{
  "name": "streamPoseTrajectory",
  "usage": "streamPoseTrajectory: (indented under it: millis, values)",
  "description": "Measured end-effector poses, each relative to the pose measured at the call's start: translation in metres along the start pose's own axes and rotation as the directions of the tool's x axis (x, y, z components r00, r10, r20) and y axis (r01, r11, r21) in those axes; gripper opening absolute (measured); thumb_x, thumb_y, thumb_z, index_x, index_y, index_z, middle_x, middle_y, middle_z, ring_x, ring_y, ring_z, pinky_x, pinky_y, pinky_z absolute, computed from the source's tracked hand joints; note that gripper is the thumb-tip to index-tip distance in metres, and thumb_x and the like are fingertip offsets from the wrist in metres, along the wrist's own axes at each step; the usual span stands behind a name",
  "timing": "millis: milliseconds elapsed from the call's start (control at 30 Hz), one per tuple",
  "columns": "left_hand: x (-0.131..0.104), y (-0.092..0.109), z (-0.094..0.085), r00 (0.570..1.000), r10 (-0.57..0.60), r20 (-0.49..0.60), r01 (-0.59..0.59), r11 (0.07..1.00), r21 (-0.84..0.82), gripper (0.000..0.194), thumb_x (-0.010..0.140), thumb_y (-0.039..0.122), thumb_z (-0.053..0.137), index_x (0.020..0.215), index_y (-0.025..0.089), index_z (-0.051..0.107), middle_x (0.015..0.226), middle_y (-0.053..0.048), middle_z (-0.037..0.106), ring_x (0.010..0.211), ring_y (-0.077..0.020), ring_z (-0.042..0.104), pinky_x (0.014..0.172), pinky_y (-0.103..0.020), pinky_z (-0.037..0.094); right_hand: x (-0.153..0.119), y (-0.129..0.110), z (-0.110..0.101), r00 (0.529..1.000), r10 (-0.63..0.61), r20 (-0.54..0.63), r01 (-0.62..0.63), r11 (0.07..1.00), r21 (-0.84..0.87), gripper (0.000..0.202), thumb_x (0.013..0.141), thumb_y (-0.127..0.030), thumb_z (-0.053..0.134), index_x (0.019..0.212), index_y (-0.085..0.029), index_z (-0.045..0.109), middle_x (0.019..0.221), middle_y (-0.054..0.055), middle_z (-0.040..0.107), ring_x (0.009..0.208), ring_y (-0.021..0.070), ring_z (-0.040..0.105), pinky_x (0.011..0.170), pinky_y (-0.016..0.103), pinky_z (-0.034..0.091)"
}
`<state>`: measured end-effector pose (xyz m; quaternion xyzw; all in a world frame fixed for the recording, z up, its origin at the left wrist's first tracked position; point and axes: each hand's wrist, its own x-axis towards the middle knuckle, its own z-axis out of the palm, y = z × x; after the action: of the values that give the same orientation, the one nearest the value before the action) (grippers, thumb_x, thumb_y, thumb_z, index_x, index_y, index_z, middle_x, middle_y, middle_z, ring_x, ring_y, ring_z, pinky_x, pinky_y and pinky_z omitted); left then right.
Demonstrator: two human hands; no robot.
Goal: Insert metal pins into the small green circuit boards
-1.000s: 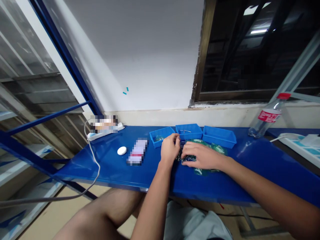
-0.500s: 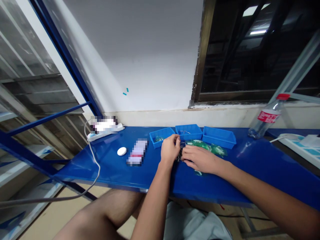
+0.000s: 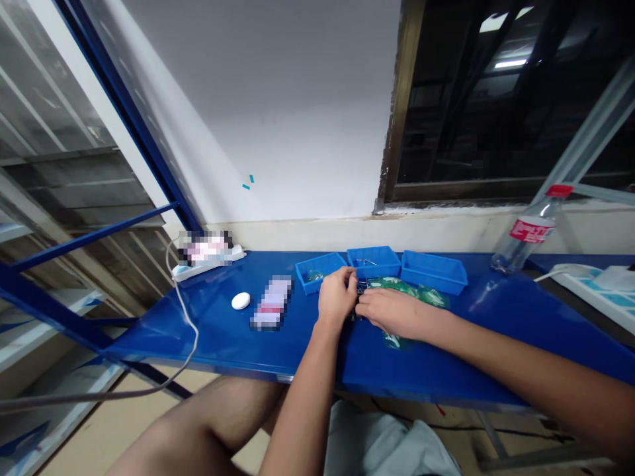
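My left hand [image 3: 337, 293] is closed, thumb and fingertips pinched together just in front of the blue bins; what it pinches is too small to make out. Beside it my right hand [image 3: 384, 308] bends its fingers down toward small dark metal parts [image 3: 353, 316] on the table, and whatever they grip is hidden. Green-and-clear plastic bags [image 3: 391, 284] lie behind and to the right of my right hand. A clear packet [image 3: 391, 340] shows below that hand.
Three blue bins stand along the wall: the left bin [image 3: 317, 274] holds a small bag, the middle bin [image 3: 374, 261] a metal tool, then the right bin [image 3: 434, 272]. A phone [image 3: 272, 303], white round case [image 3: 241, 301], power strip [image 3: 213, 264] and bottle [image 3: 530, 228] are on the blue table [image 3: 213, 344].
My right hand has shifted slightly left, closer to my left hand, covering more of the dark metal parts and exposing more of the clear packet. My left hand stays in place.
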<state>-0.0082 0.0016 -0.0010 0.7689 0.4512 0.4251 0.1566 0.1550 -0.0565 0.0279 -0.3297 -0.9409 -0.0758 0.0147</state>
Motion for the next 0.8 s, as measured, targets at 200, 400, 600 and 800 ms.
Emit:
streamPoseTrajectory:
  millis: [200,400,600,800]
  values:
    - [0.000,-0.001,0.000,1.000,0.007,0.007,-0.006,1.000,-0.006,0.022,0.099,0.021,0.056,0.113,0.023,0.073,0.106,-0.006,0.081,0.097,-0.0221,0.076,0.088,-0.032,0.057,0.000,0.002,-0.001,0.999,-0.046,0.015,0.046,0.999,-0.006,0.020,0.088,-0.001,0.061,0.097,-0.018,0.068,0.092,0.009,0.074,0.093,0.0254,0.067,0.081,0.035,0.047]
    - [0.000,0.000,0.000,1.000,-0.012,0.007,0.012,1.000,-0.003,0.021,0.100,0.023,0.056,0.112,0.023,0.074,0.105,-0.006,0.081,0.097,-0.0223,0.076,0.087,-0.032,0.058,0.002,0.003,0.002,0.997,-0.084,-0.001,0.083,0.994,-0.072,0.017,0.088,-0.004,0.061,0.098,-0.017,0.066,0.095,0.010,0.073,0.093,0.0260,0.066,0.082,0.036,0.049]
    - [0.000,0.000,-0.001,1.000,0.012,0.014,-0.011,0.999,-0.039,0.022,0.101,0.023,0.055,0.114,0.023,0.073,0.106,-0.006,0.080,0.098,-0.0226,0.076,0.088,-0.032,0.057,-0.003,0.018,-0.024,0.998,0.008,-0.067,0.006,0.979,0.202,0.012,0.094,-0.011,0.057,0.096,-0.020,0.063,0.094,0.007,0.071,0.084,0.0223,0.065,0.076,0.034,0.050]
    - [-0.001,0.008,-0.005,0.999,0.029,0.034,-0.026,0.996,-0.084,0.028,0.103,0.021,0.049,0.122,0.023,0.070,0.107,-0.005,0.080,0.102,-0.0219,0.076,0.094,-0.032,0.057,-0.012,0.052,-0.021,0.889,0.378,-0.257,-0.136,0.755,0.641,0.013,0.097,-0.024,0.056,0.109,-0.023,0.061,0.105,0.008,0.073,0.093,0.0231,0.072,0.084,0.037,0.058]
